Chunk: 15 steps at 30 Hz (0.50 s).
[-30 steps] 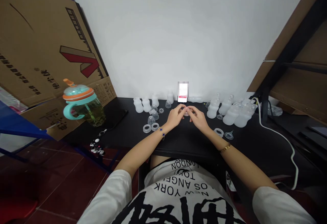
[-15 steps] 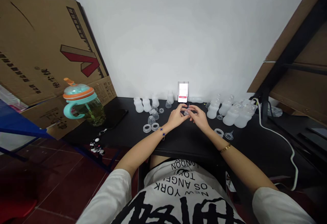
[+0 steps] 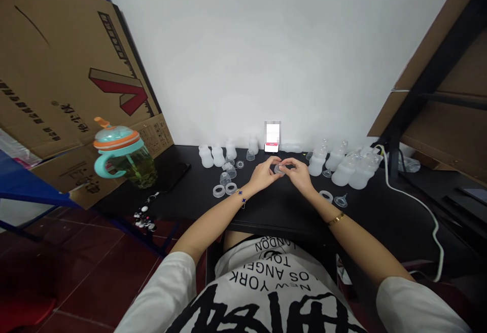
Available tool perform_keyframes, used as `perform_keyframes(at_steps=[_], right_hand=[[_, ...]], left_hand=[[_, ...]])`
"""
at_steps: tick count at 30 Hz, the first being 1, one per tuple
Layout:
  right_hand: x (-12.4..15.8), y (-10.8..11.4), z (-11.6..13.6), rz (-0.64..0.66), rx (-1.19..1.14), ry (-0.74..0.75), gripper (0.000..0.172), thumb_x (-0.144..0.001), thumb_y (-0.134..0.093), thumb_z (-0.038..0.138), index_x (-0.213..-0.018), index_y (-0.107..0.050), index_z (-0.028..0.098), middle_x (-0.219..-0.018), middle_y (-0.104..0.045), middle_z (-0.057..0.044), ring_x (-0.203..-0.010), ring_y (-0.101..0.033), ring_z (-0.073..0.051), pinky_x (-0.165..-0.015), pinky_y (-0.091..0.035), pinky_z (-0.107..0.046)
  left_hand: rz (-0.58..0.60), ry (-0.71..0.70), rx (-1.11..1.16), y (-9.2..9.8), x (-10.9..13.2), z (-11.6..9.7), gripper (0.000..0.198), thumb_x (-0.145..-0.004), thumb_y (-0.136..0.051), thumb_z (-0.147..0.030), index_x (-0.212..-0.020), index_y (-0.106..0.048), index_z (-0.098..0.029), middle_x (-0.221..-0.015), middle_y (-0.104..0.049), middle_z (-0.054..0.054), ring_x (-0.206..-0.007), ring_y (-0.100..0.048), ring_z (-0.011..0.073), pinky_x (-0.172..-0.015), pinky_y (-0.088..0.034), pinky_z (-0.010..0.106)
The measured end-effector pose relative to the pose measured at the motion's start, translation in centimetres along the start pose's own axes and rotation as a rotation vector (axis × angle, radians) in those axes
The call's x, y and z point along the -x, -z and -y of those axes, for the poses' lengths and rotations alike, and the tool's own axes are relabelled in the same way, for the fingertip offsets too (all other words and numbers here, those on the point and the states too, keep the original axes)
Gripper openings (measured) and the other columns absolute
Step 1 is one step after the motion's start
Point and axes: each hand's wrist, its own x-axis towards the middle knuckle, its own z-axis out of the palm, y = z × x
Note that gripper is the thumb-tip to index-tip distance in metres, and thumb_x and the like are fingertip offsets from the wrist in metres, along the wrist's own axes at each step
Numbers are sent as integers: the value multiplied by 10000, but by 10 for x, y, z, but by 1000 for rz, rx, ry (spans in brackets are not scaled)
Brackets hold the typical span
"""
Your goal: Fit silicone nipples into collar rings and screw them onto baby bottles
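Observation:
Above the middle of the black table (image 3: pixel 274 209), my left hand (image 3: pixel 262 175) and my right hand (image 3: pixel 299 175) meet, fingers pinched round a small clear plastic bottle part (image 3: pixel 279 169) held between them. White baby bottles (image 3: pixel 217 155) stand at the back left. More white bottles (image 3: pixel 348 168) with clear tops stand at the back right. Loose white rings (image 3: pixel 224 190) and a clear cap (image 3: pixel 225 178) lie left of my left hand. Another ring (image 3: pixel 326 196) and a clear teat (image 3: pixel 341 201) lie right of my right wrist.
A phone (image 3: pixel 272 137) leans on the white wall behind my hands. A teal and orange sippy cup (image 3: pixel 122 152) stands at the left before a big cardboard box (image 3: pixel 64 84). Keys with beads (image 3: pixel 144 216) lie at the left table edge. A white cable (image 3: pixel 426 209) runs along the right.
My hands have drawn a little closer together and slightly lower, turning the small clear part between the fingertips. Nothing else on the table has moved.

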Motion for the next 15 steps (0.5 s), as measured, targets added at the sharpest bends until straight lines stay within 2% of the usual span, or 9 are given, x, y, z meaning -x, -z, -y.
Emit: perform_keyframes(at_steps=[4, 9, 12, 15], right_hand=[[-1, 0, -1, -15, -7, 34, 237, -757, -715, 427, -830, -723, 201, -906, -747, -67, -871, -671, -248, -735, -514, -346], [-3, -1, -4, -55, -43, 29, 249, -743, -744, 436, -822, -712, 202, -898, -751, -66, -907, -687, -261, -844, -520, -401], [-4, -1, -5, -80, -82, 22, 306, -727, -768, 467, -863, -718, 197, -945, -756, -82, -931, -692, -268, -837, -539, -402], [-4, -2, -3, -77, -114, -18, 384, -715, -782, 500, -920, -727, 180, -973, -761, -104, -803, -690, -237, -677, -550, -346]], left_hand=[[-3, 6, -5, 0, 0, -1, 453, -797, -748, -250, -1212, -569, -264, -1250, -698, 22, -601, -632, 86, -666, -505, 255], [-15, 13, -24, 0, 1, -1, 433, -816, -744, -301, -1212, -575, -259, -1257, -693, 32, -600, -628, 87, -678, -511, 262], [-21, 2, -26, -1, 0, 2, 438, -809, -752, -303, -1208, -577, -258, -1236, -698, 27, -599, -626, 89, -665, -504, 257], [-30, 0, -29, -2, -1, 4, 428, -802, -759, -289, -1193, -589, -253, -1182, -714, 14, -600, -619, 91, -653, -489, 248]])
